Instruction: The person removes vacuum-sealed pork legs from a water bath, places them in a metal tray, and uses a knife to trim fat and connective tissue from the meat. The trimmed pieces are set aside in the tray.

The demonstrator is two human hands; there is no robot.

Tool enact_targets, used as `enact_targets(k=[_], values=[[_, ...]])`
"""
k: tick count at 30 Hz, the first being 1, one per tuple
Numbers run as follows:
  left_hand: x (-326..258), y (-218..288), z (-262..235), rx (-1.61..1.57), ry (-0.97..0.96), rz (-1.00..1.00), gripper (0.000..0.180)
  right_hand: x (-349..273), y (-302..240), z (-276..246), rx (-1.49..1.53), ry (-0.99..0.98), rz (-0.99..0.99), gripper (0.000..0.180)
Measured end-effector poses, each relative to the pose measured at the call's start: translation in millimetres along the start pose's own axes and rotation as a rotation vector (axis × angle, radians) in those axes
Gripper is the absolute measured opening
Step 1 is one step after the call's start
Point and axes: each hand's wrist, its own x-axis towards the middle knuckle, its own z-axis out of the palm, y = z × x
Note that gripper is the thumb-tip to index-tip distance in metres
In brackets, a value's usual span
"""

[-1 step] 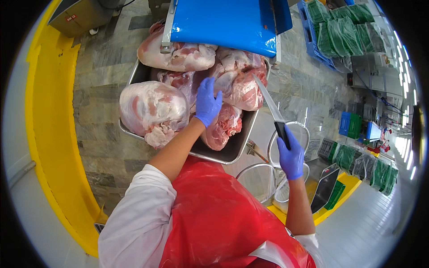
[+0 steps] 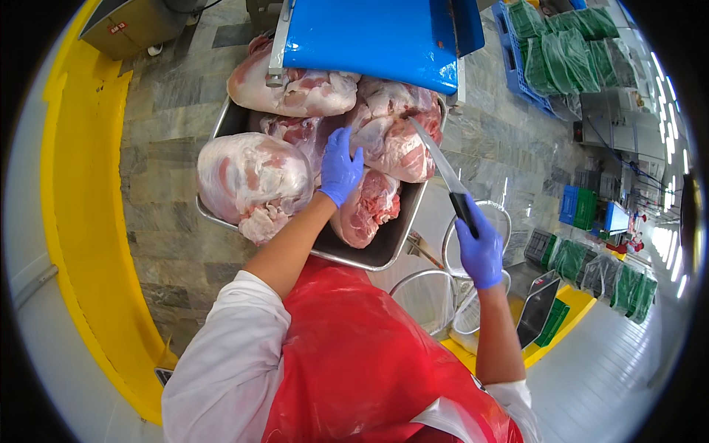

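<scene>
Several large cuts of raw meat with pale fat fill a metal tub (image 2: 384, 258) in front of me. My left hand (image 2: 342, 168), in a blue glove, lies over the middle of the pile with its fingers stretched out and its thumb apart. It rests against the meat cut (image 2: 393, 133) at the right. My right hand (image 2: 480, 247), gloved too, is closed round the black handle of a long-bladed knife (image 2: 443, 166). The blade slants up and left, its tip at that same cut; whether it has gone in I cannot tell. A rounded cut (image 2: 255, 177) sits at the left.
A blue conveyor belt (image 2: 362, 37) overhangs the tub's far side. Round metal-rimmed hoops (image 2: 425, 295) stand below my right hand. A yellow kerb (image 2: 88, 192) runs along the left. Wrapped green crates (image 2: 569, 63) are at the far right, above a tiled floor (image 2: 177, 148).
My right hand and the knife have moved slightly left and up, bringing the tip further over the right-hand cut. My left hand has shifted a little to the left.
</scene>
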Motion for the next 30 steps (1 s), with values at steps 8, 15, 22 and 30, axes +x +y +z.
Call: enact_targets(k=[8,15,22,30], values=[[3.3,-52.5,-3.3,-0.037,-0.117,-0.217,0.052,115.9,-65.6,-21.2,-0.466,-0.417,-0.055,0.041],[21.7,-88.0,28.6,-0.650,-0.267,-0.572,0.047,150.1,-63.3,-37.3,-0.371,-0.595,0.058,0.041],[33.5,-84.6,17.7,-1.077,-0.252,-0.892,0.047,164.6,-50.9,-37.1,-0.411,-0.609,0.078,0.039],[25.7,-96.0,19.9,-1.200,-0.244,-0.905,0.043,151.4,-60.5,-25.5,-0.585,-0.555,-0.082,0.035]])
